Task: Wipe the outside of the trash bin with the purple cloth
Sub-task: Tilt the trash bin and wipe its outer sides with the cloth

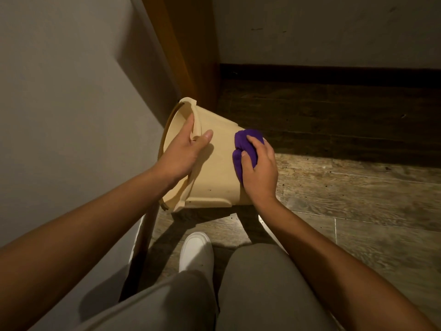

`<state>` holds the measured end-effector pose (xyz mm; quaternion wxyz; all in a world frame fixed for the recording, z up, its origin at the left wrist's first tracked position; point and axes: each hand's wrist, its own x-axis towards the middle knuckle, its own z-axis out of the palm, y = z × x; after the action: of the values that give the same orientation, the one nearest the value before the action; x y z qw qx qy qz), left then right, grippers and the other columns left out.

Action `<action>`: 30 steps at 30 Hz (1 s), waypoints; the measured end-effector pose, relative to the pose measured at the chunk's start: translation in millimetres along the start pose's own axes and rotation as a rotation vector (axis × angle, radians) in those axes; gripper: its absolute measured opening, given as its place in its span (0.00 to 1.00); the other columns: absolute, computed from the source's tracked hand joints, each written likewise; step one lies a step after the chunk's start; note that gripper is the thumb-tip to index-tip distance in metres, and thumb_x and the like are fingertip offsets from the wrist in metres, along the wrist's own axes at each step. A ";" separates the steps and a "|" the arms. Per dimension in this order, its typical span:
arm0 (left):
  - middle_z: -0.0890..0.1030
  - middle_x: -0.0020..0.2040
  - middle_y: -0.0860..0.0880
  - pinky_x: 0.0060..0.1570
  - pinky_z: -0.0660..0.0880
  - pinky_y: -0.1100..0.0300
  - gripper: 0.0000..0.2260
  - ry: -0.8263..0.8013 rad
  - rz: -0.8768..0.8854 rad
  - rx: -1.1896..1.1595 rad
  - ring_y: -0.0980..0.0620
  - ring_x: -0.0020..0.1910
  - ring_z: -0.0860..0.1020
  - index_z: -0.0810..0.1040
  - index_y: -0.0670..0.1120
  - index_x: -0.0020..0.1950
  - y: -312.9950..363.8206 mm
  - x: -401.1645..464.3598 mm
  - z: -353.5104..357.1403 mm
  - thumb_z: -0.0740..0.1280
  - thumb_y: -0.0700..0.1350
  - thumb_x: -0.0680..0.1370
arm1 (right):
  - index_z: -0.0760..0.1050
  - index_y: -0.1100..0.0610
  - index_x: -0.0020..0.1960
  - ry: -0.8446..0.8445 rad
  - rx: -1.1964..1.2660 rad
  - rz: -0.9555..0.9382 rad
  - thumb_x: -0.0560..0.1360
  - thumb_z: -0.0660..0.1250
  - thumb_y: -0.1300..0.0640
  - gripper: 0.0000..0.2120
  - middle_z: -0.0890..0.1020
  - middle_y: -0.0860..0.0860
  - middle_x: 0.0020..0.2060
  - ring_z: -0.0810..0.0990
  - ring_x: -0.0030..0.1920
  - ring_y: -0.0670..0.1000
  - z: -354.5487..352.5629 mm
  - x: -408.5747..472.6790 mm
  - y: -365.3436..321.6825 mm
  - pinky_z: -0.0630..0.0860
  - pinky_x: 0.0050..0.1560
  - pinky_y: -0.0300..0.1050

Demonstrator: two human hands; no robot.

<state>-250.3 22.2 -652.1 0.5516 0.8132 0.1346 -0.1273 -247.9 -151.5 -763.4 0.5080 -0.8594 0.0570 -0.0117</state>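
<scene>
Bin [214, 168] tipped; L hand [181, 151] grips rim, R hand [259, 168] presses purple cloth [243, 149] on side.

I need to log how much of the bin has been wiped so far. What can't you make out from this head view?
- Far side and underside of the trash bin: turned away from the head camera.
- Bin wall under the purple cloth: covered by it and the right hand.
- Part of the rim: hidden by the left hand.
- Inside of the bin: mostly out of sight.
- Clean versus dirty patches: light too dim to tell.
</scene>
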 end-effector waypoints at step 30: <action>0.75 0.64 0.64 0.51 0.80 0.62 0.28 -0.030 0.040 0.073 0.62 0.56 0.81 0.52 0.66 0.82 -28.2 1.7 -0.1 0.59 0.61 0.84 | 0.69 0.49 0.78 -0.084 0.228 -0.079 0.86 0.61 0.50 0.21 0.65 0.51 0.80 0.66 0.77 0.51 1.0 -10.4 -49.8 0.69 0.74 0.50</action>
<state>-258.8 32.5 -677.0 0.5260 0.8333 0.1053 -0.1334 -253.9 -125.8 -720.0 0.6034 -0.7974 -0.0001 -0.0022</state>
